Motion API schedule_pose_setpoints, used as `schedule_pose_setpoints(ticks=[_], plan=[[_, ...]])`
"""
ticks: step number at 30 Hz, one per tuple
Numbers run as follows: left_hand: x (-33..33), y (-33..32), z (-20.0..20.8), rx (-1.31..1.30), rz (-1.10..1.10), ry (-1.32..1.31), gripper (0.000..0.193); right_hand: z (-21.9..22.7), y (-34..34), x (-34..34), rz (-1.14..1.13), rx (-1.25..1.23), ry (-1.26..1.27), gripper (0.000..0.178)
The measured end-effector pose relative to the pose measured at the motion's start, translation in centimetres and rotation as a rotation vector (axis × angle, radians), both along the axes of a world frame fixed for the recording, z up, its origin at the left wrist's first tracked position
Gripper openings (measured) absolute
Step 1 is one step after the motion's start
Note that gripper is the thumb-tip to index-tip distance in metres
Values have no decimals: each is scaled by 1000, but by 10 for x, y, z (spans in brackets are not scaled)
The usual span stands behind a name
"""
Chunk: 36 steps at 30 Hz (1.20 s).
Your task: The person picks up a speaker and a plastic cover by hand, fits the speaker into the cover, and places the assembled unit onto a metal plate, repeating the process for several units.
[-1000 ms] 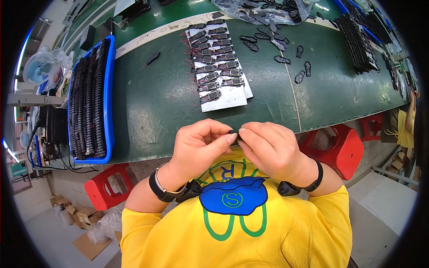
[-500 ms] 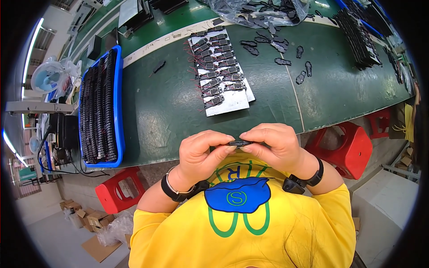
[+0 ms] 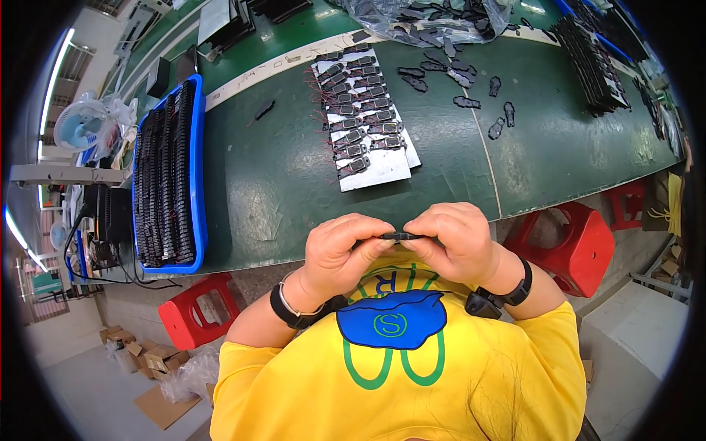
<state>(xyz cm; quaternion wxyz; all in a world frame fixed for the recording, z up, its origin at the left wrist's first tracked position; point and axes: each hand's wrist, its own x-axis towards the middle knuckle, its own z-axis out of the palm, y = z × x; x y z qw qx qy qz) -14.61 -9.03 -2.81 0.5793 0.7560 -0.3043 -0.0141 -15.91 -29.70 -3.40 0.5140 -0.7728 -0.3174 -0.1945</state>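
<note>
Just in front of my chest, near the table's front edge, I hold a small, thin black plastic part (image 3: 399,237) edge-on between both hands. My left hand (image 3: 340,246) pinches one end of it with thumb and forefinger. The other end sits between the thumb and forefinger of my right hand (image 3: 457,237); my fingers hide much of the part. Beyond my hands, a white board (image 3: 373,175) carries rows of small black speaker-like modules (image 3: 379,116) with thin red wires. Loose black plastic pieces (image 3: 466,102) lie scattered to its right.
On the left stands a blue tray (image 3: 197,154) packed with rows of black parts. One black piece (image 3: 265,109) lies between tray and board. At the back are a clear plastic bag (image 3: 368,16) and, far right, stacked black trays (image 3: 585,70). Red stools (image 3: 581,246) flank me below the green table (image 3: 279,191).
Both hands, still pinching the black part, have shifted slightly to the right. The part now appears thinner, as if turned a little. The things on the table keep their places.
</note>
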Motion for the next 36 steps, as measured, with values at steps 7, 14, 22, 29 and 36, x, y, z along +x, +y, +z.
schedule_pose_setpoints(ticks=[7,14,22,29,36], plan=[[22,7,20,141,-153,-237,25,5,-2,1,61,-56,184,17],[22,23,11,-326,-38,825,15,11,10,0,79,220,485,18],[55,54,26,-307,297,683,10,4,-15,13,-76,-106,148,15],[146,80,23,192,655,236,11,0,-25,10,-172,-171,95,15],[164,98,7,534,646,114,14,-1,-25,11,-170,-176,29,16]])
